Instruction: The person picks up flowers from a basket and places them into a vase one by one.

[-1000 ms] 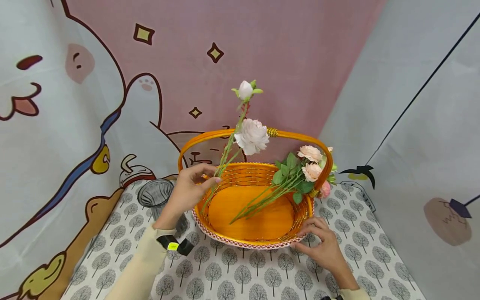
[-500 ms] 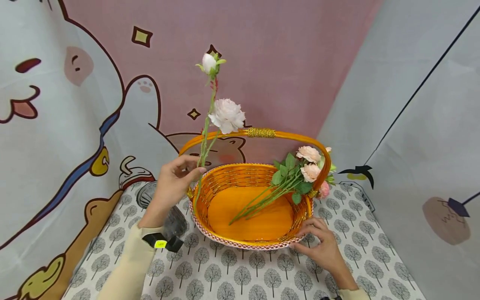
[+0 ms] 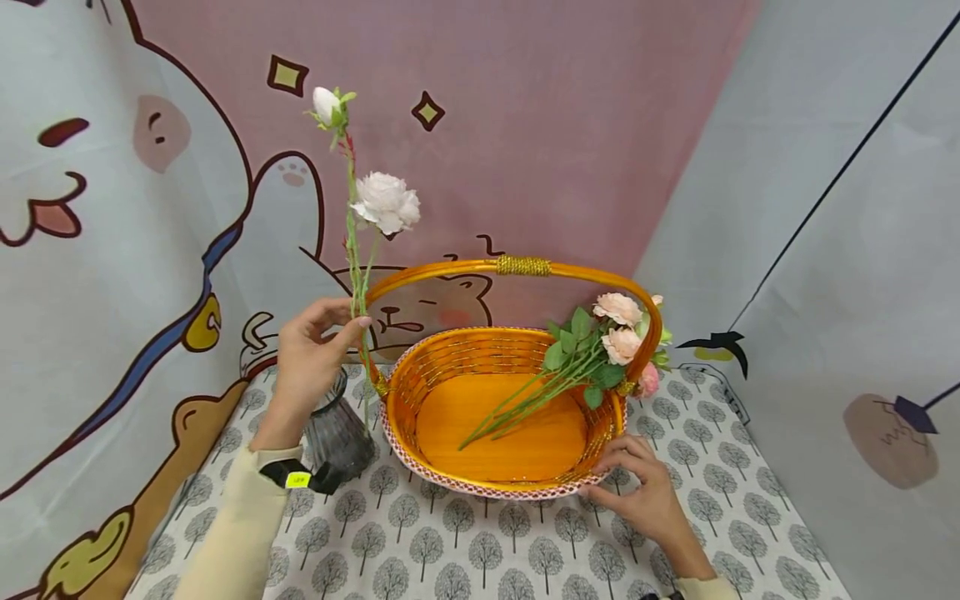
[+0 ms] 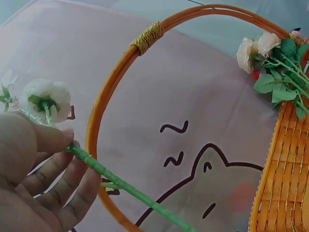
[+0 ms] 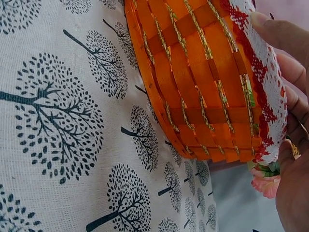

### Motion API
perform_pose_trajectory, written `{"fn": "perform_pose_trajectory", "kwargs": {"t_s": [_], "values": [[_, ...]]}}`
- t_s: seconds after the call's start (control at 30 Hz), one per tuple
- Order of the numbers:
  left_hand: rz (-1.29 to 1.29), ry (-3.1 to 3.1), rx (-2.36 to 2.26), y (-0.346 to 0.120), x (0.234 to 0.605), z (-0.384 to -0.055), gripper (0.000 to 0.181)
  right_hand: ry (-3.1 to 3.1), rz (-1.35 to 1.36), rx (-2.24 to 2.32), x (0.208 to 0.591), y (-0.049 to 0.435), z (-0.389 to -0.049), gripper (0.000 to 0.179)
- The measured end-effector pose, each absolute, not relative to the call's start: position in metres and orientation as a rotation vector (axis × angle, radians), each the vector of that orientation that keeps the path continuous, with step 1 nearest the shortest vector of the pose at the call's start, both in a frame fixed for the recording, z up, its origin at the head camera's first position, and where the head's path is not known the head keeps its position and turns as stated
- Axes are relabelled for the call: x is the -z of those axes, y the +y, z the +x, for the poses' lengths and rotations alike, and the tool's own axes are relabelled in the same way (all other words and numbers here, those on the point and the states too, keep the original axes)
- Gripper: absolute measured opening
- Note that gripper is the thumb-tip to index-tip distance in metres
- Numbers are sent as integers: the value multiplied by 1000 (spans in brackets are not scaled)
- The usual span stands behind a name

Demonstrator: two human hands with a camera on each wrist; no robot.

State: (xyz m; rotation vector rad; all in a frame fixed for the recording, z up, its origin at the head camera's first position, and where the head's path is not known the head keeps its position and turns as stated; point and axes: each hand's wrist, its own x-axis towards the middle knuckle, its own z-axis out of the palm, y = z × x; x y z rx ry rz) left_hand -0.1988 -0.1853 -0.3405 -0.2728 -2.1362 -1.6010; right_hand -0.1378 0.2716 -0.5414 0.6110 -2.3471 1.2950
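My left hand (image 3: 303, 358) pinches the green stem of a white artificial flower (image 3: 386, 202) between thumb and fingers, upright at the left end of an orange woven basket (image 3: 498, 487). A white bud (image 3: 327, 107) tops this stem. In the left wrist view, the stem (image 4: 130, 192) slants down past the fingers, crossing the basket handle (image 4: 96, 116). My right hand (image 3: 641, 487) pinches the basket's lace-trimmed rim (image 5: 270, 96) at the front right. Inside the basket lean peach flowers (image 3: 618, 310), their heads at the right end and stems on its floor.
A grey ribbed glass vase (image 3: 339, 442) stands left of the basket, partly behind my left hand. The tablecloth (image 3: 450, 550) is white with grey tree prints. Printed cloth walls (image 3: 562, 125) close in the back and sides. The tall handle arches over the basket.
My left hand has moved left and up with the white flower, bringing the stem out from over the basket to its left end. My right hand and the basket have stayed put.
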Motion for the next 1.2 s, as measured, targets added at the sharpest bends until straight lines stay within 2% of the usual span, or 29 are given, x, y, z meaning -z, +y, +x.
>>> {"fn": "perform_pose_trajectory", "kwargs": {"t_s": [0.27,0.53,0.8,1.2], "values": [[-213,-2078,1567,-200,334,-200,23,-2344,597,-1250,538,268,-135,37],[-223,-1972,1592,-217,317,-203,25,-2330,605,-1251,512,256,-124,34],[-286,-1788,1713,-229,300,-207,24,-2329,601,-1242,537,266,-139,39],[-360,-1734,1732,-230,287,-206,24,-2345,594,-1268,542,272,-135,38]]}}
